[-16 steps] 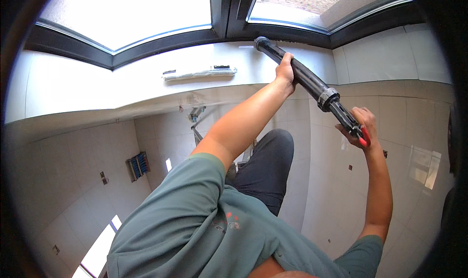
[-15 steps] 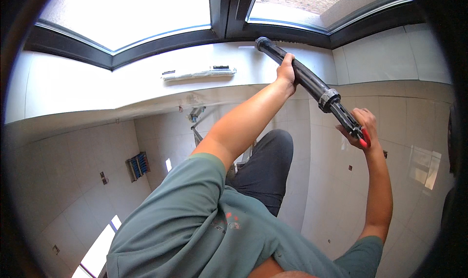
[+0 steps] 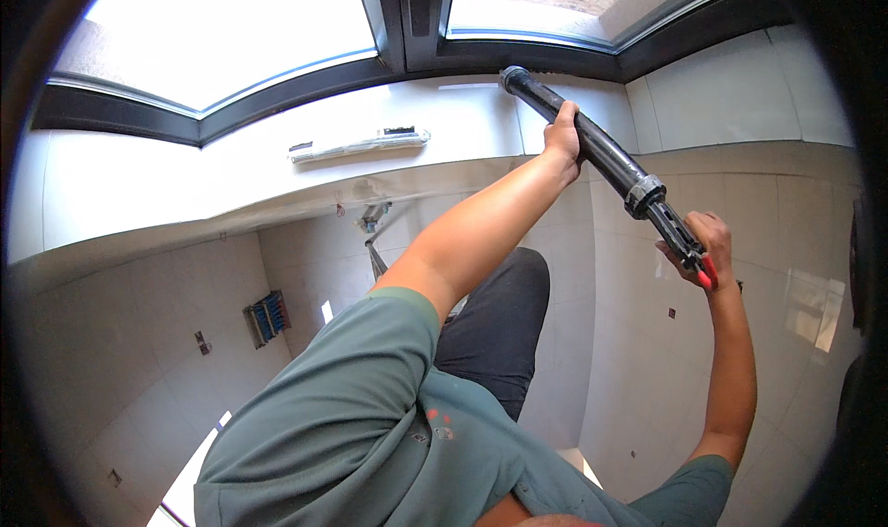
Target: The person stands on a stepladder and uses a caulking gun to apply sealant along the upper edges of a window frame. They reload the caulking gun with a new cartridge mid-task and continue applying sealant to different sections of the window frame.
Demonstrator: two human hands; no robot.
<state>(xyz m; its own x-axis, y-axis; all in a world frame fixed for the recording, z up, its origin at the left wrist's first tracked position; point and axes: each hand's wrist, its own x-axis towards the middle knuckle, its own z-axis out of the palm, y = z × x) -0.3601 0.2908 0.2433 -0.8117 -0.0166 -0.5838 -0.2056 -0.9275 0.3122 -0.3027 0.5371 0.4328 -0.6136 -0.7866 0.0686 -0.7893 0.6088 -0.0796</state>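
Note:
A black tubular caulking gun (image 3: 601, 153) slants across the upper right, its front end up at the windowsill (image 3: 231, 171) just below the dark window frame (image 3: 518, 57). Whether its tip touches the joint there, I cannot tell. My left hand (image 3: 562, 137) is wrapped round the barrel near the front, thumb on top. At the rear, my right hand (image 3: 710, 245) closes round the handle end, beside a red part (image 3: 708, 270); its fingers are partly hidden behind the tool.
A pale foil sealant pack (image 3: 361, 144) lies on the sill to the left. A tiled wall piece (image 3: 731, 88) bounds the sill at right. Below the sill, a bent pipe (image 3: 375, 217) shows by the tiled wall, and an open box of blue wiring (image 3: 266, 319) is set in the wall.
The caulking gun and both hands have shifted a little to the right along the foot of the window frame. My grip looks the same; the whole view has also moved slightly.

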